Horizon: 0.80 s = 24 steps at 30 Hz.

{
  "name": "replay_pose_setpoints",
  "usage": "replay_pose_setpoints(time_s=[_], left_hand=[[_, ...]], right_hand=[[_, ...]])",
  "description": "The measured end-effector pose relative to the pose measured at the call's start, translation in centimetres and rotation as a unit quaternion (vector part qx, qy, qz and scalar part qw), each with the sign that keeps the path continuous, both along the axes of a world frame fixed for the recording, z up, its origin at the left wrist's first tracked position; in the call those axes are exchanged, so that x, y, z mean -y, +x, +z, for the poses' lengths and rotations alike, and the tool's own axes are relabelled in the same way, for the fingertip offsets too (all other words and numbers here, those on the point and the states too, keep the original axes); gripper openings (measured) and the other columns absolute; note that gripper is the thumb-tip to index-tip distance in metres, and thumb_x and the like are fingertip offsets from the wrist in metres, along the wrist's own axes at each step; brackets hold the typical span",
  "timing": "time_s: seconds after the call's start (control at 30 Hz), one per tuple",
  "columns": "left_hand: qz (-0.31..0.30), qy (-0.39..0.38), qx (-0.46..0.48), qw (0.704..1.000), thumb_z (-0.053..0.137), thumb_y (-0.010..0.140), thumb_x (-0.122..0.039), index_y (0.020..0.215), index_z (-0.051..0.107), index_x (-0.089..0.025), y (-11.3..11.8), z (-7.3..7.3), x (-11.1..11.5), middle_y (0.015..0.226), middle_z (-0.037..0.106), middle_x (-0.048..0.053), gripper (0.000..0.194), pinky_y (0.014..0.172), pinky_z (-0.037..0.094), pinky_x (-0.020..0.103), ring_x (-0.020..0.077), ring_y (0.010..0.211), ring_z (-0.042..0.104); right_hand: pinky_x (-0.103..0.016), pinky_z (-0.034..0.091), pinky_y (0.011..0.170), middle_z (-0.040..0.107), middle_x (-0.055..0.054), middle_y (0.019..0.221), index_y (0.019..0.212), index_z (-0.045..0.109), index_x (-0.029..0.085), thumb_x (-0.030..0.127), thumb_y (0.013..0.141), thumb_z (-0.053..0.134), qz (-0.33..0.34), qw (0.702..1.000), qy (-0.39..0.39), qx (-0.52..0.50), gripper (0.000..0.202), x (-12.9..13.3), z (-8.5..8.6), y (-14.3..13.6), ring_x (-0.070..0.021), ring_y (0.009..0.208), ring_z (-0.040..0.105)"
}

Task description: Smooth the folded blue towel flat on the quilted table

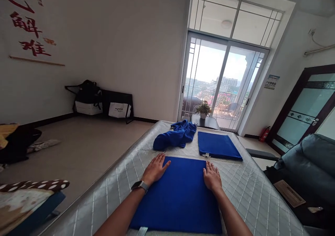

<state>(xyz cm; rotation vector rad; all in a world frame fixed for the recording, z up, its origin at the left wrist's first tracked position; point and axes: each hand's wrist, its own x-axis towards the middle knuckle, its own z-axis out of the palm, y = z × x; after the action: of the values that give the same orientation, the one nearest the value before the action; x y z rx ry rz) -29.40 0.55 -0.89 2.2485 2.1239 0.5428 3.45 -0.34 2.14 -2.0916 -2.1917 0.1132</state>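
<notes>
A flat blue cloth (180,197) lies squared out on the quilted mattress (251,187) right in front of me, a pale tag at its near left corner. My left hand (156,168), with a watch on the wrist, rests flat on its far left corner, fingers stretched out. On the far right corner lies my right hand (212,176), also flat and holding nothing. Beyond my hands, a neatly folded blue cloth stack (219,144) sits to the right. A crumpled blue cloth (178,135) is heaped to its left.
A potted plant (203,108) stands on a small dark table (209,123) past the mattress, before glass sliding doors. A dark armchair (311,159) is at the right. On the left are a spotted blanket (28,197) and, by the wall, a black backpack (88,91).
</notes>
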Motion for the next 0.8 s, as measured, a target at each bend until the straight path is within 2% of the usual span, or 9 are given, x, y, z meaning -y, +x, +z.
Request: replay_pose_setpoints(time_s=[0.17,0.3,0.43,0.57,0.7,0.8], left_hand=[[-0.003,0.013,-0.001,1.0,0.022,0.098,-0.062,0.149,0.037,-0.007,-0.2,-0.2,-0.2,0.156,0.036,0.016,0.077,0.119,0.021,0.044,0.0273,0.146,0.028],[-0.004,0.023,-0.003,1.0,0.022,0.098,-0.061,0.148,0.038,-0.007,-0.3,-0.4,-0.3,0.155,0.038,0.016,0.076,0.119,0.022,0.045,0.0278,0.146,0.03],[-0.002,0.027,-0.002,1.0,0.023,0.097,-0.062,0.148,0.04,-0.008,-0.1,-0.6,-0.4,0.155,0.038,0.016,0.076,0.119,0.022,0.045,0.0278,0.146,0.03],[0.002,0.026,-0.008,1.0,0.024,0.097,-0.062,0.148,0.041,-0.01,-0.2,-0.7,-0.6,0.155,0.038,0.016,0.074,0.118,0.023,0.045,0.0274,0.145,0.031],[0.024,0.03,-0.027,0.999,0.023,0.097,-0.062,0.146,0.041,-0.005,-0.3,0.0,-0.4,0.153,0.039,0.021,0.077,0.117,0.024,0.05,0.0314,0.144,0.033],[0.041,0.067,-0.039,0.996,0.021,0.098,-0.06,0.146,0.041,-0.002,1.9,1.2,0.3,0.154,0.038,0.023,0.078,0.118,0.022,0.052,0.0339,0.146,0.028]], right_hand=[[-0.043,0.006,0.12,0.019,-0.002,0.162,0.156,0.017,0.017,0.037,0.099,0.018,-0.01,1.0,-0.004,0.014,0.061,0.6,1.1,-0.6,-0.019,0.149,0.013],[-0.046,0.007,0.119,0.018,-0.004,0.162,0.156,0.016,0.016,0.035,0.099,0.016,-0.015,1.0,-0.003,0.022,0.06,2.1,1.6,-0.6,-0.0204,0.15,0.011],[-0.045,0.004,0.12,0.012,0.0,0.162,0.156,0.015,0.017,0.038,0.099,0.016,0.034,0.999,0.014,0.033,0.06,4.9,0.9,-0.1,-0.0188,0.15,0.007],[-0.042,0.006,0.121,0.012,0.001,0.162,0.156,0.014,0.017,0.044,0.099,0.016,0.035,0.999,-0.004,0.008,0.063,7.0,0.1,0.1,-0.018,0.15,0.007],[-0.042,0.004,0.121,0.011,0.001,0.162,0.156,0.012,0.017,0.045,0.099,0.015,0.027,1.0,-0.012,-0.01,0.063,7.5,0.0,0.0,-0.0175,0.15,0.007],[-0.042,0.004,0.121,0.01,0.001,0.162,0.156,0.011,0.017,0.044,0.099,0.014,0.03,0.999,-0.008,-0.021,0.063,7.4,0.2,0.0,-0.0167,0.15,0.006]])
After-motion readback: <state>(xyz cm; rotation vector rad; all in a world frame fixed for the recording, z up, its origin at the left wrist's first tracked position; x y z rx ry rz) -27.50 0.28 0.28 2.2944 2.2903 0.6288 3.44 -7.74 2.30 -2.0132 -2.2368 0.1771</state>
